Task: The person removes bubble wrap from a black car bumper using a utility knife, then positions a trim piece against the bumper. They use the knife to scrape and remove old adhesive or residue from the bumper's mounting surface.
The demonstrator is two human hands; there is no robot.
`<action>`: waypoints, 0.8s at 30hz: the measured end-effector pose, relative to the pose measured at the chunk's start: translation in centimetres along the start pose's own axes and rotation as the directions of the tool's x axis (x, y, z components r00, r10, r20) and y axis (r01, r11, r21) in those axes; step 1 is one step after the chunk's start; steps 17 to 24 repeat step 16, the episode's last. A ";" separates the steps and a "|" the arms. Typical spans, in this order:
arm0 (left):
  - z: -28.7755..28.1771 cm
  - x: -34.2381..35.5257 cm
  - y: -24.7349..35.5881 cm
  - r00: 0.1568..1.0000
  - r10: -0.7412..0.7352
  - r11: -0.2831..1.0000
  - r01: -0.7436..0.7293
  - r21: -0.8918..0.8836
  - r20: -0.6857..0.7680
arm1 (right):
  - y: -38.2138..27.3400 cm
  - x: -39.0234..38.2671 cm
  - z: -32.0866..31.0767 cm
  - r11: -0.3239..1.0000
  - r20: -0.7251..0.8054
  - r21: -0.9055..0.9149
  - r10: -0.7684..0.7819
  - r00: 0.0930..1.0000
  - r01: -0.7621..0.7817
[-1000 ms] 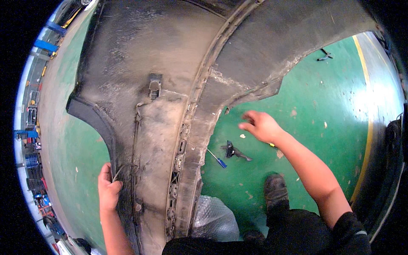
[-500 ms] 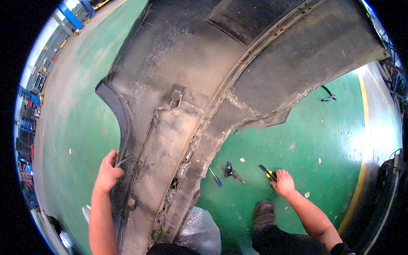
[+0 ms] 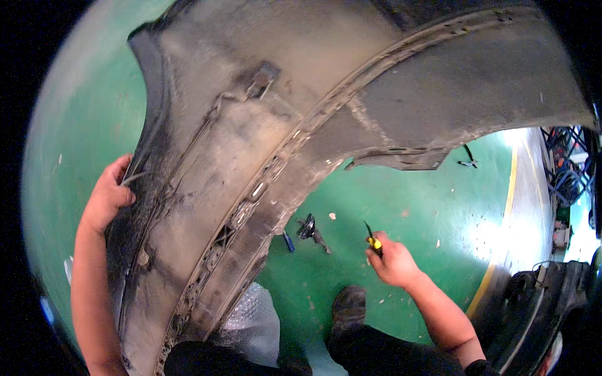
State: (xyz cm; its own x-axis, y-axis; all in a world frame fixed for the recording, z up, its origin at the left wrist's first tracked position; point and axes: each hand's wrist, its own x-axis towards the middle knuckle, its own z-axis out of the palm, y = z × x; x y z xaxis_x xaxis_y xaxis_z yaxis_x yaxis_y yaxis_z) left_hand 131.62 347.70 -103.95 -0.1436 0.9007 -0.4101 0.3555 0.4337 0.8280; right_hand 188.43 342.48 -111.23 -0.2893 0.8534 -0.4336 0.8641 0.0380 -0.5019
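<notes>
A large, dirty dark car bumper (image 3: 251, 144) spans the view, its inner side facing up. At its left edge my left hand (image 3: 108, 203) is closed around the rim. A thin grey strip (image 3: 135, 178) sticks out beside its thumb and forefinger; whether it is held or fixed to the bumper I cannot tell. My right hand (image 3: 396, 262) grips a yellow and black utility knife (image 3: 375, 243), its dark blade pointing up and away, over the floor right of the bumper and apart from it.
On the green floor (image 3: 414, 200) lie a blue-handled screwdriver (image 3: 288, 242), a dirty black broken piece (image 3: 308, 229) and black-handled pliers (image 3: 468, 160). Bubble wrap (image 3: 251, 316) is beneath the bumper's near end, by my shoe (image 3: 348, 305). Another dark car part (image 3: 539, 307) stands at the right.
My right hand has lifted the utility knife from near the floor and turned its blade upward. My left hand remains on the bumper's edge. The view has shifted to the right.
</notes>
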 end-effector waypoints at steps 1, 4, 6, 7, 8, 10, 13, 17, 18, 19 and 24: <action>-0.4 -0.1 -0.5 0.999 0.025 1.000 -0.025 0.018 -0.031 | -0.9 0.1 -0.6 1.000 0.006 0.012 0.005 1.000 -0.005; 0.4 -0.4 0.7 1.000 0.019 0.999 -0.019 0.036 0.008 | -2.4 0.2 -1.6 0.995 0.010 0.090 0.031 0.999 -0.032; 0.3 -0.4 1.3 0.994 0.033 0.999 -0.029 -0.039 0.100 | -2.7 0.5 -1.1 0.906 0.088 0.364 0.197 0.977 -0.215; 0.6 -0.8 1.3 0.997 0.042 0.998 -0.039 -0.050 0.069 | -2.8 0.5 -0.7 0.820 0.143 0.485 0.269 0.952 -0.304; 1.1 -1.1 1.5 0.998 0.052 0.997 -0.050 -0.059 0.039 | -3.1 0.5 -0.2 0.703 0.188 0.637 0.255 0.948 -0.316; 2.3 -1.5 2.2 0.999 0.048 0.996 -0.047 -0.077 0.007 | -4.7 0.5 -0.5 0.615 0.292 0.663 0.313 0.904 -0.427; 2.6 -2.1 3.1 1.000 0.024 0.996 -0.023 -0.086 0.012 | -5.2 0.4 0.0 0.524 0.349 0.721 0.289 0.891 -0.453; 2.4 -1.8 3.0 0.997 0.040 0.999 -0.038 -0.033 0.059 | -5.8 0.0 1.4 0.460 0.308 0.787 0.285 0.908 -0.412; 2.4 -1.8 3.0 0.997 0.040 0.999 -0.038 -0.033 0.059 | -5.8 0.0 1.4 0.460 0.308 0.787 0.285 0.908 -0.412; 2.4 -1.8 3.0 0.997 0.040 0.999 -0.038 -0.033 0.059 | -5.8 0.0 1.4 0.460 0.308 0.787 0.285 0.908 -0.412; 2.4 -1.8 3.0 0.997 0.040 0.999 -0.038 -0.033 0.059 | -5.8 0.0 1.4 0.460 0.308 0.787 0.285 0.908 -0.412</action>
